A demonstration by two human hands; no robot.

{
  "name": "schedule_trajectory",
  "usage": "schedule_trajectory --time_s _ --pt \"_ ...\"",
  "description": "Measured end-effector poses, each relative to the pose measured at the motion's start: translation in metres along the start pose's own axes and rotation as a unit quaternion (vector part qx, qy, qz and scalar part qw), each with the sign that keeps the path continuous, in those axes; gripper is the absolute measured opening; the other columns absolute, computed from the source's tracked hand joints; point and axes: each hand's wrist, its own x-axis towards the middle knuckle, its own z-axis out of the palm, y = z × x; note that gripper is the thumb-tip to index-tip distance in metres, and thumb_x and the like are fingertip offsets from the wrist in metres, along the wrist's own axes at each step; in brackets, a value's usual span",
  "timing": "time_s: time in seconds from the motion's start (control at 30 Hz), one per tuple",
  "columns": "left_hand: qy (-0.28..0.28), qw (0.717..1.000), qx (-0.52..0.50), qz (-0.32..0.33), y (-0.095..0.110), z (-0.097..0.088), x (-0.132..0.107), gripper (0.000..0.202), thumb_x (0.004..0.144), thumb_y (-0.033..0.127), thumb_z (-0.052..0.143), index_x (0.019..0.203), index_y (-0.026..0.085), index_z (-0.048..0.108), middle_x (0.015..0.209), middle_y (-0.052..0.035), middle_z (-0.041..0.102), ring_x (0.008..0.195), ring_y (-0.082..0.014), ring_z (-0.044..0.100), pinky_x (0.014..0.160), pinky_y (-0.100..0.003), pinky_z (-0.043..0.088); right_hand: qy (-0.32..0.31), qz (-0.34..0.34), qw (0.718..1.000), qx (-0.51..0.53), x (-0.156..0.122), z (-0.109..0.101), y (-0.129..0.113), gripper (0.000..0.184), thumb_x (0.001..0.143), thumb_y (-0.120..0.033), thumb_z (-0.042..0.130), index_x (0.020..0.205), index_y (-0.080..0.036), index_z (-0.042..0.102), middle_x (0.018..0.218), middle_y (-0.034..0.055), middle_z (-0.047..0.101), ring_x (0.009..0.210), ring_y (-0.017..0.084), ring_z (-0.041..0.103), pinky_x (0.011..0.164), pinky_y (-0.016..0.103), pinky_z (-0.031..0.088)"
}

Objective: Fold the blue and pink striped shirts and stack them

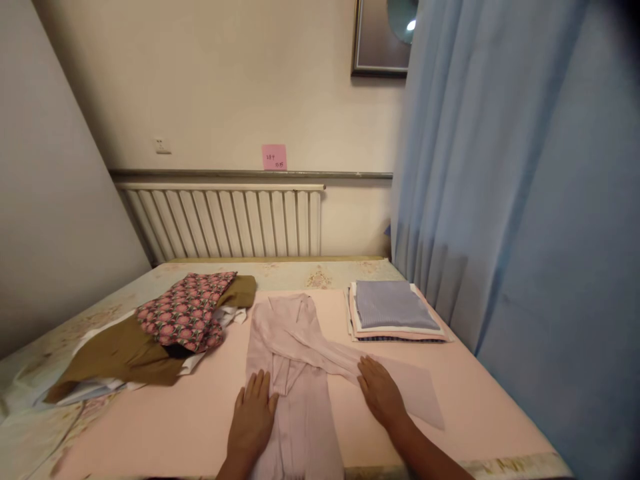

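Note:
A pale lilac blouse [305, 413] lies on the pink cloth [165, 427] in front of me. One of its sleeves is folded over the body, while the other stretches out to the right. My left hand [253, 410] rests flat on the left edge of the blouse, beside the folded cuff, fingers extended. On the outstretched sleeve [415, 390] lies my right hand [380, 390], palm down with its fingers stretched out. Neither hand grips the fabric visibly. The blouse's lower end runs out of view at the bottom.
A loose heap of clothes, with a floral garment [187, 313] on a brown one [125, 353], lies at left. At right sits a neat stack of folded clothes [393, 307]. A blue curtain [475, 167] hangs along the right side; a radiator [230, 223] stands behind the table.

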Motion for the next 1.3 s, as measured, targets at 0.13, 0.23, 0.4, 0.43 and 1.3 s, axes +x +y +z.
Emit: schedule_trajectory --time_s 0.13,0.23,0.4,0.43,1.3 --pt "-0.004 1.0 -0.004 -0.003 0.0002 -0.0003 0.0005 0.056 0.092 0.04 0.031 0.141 0.014 0.043 0.148 -0.0117 0.042 0.139 -0.0269 0.034 0.11 -0.048 0.029 0.001 -0.006 1.0 0.0 -0.0002 0.0003 0.0005 0.035 0.093 -0.023 0.043 0.121 -0.018 0.062 0.13 0.0092 0.06 0.126 0.024 0.05 0.108 0.043 0.037" --pt "-0.011 1.0 -0.003 -0.002 0.0001 -0.0013 0.0009 0.057 0.092 0.039 0.031 0.141 0.013 0.043 0.148 -0.0117 0.042 0.138 -0.027 0.034 0.11 -0.048 0.028 -0.007 -0.007 1.0 -0.003 0.0002 0.0004 0.0011 0.035 0.093 -0.023 0.042 0.121 -0.018 0.062 0.13 0.0097 0.06 0.126 0.024 0.05 0.108 0.043 0.037" --pt "-0.01 1.0 -0.004 -0.005 -0.0003 -0.0016 0.001 0.057 0.092 0.04 0.031 0.14 0.014 0.044 0.148 -0.0113 0.042 0.138 -0.027 0.035 0.11 -0.048 0.028 -0.014 -0.003 1.0 -0.005 0.0012 -0.0007 0.0003 0.036 0.093 -0.021 0.041 0.122 -0.018 0.062 0.131 0.0094 0.059 0.127 0.024 0.049 0.109 0.044 0.037" --pt "-0.01 1.0 -0.003 -0.004 -0.0003 -0.0019 0.001 0.057 0.092 0.04 0.03 0.14 0.014 0.044 0.148 -0.011 0.042 0.138 -0.0269 0.034 0.11 -0.048 0.027 -0.011 -0.003 1.0 -0.004 0.0012 -0.0007 0.0002 0.036 0.093 -0.021 0.041 0.122 -0.018 0.062 0.131 0.0095 0.059 0.127 0.024 0.049 0.109 0.044 0.037" --pt "-0.015 1.0 0.006 0.002 0.0023 -0.0078 0.0013 0.056 0.092 0.038 0.03 0.139 0.011 0.045 0.147 -0.0111 0.043 0.139 -0.0273 0.033 0.111 -0.048 0.026 0.002 -0.011 1.0 -0.004 0.003 -0.003 -0.0012 0.035 0.091 -0.019 0.043 0.121 -0.018 0.062 0.13 0.0104 0.06 0.126 0.025 0.05 0.107 0.045 0.039"
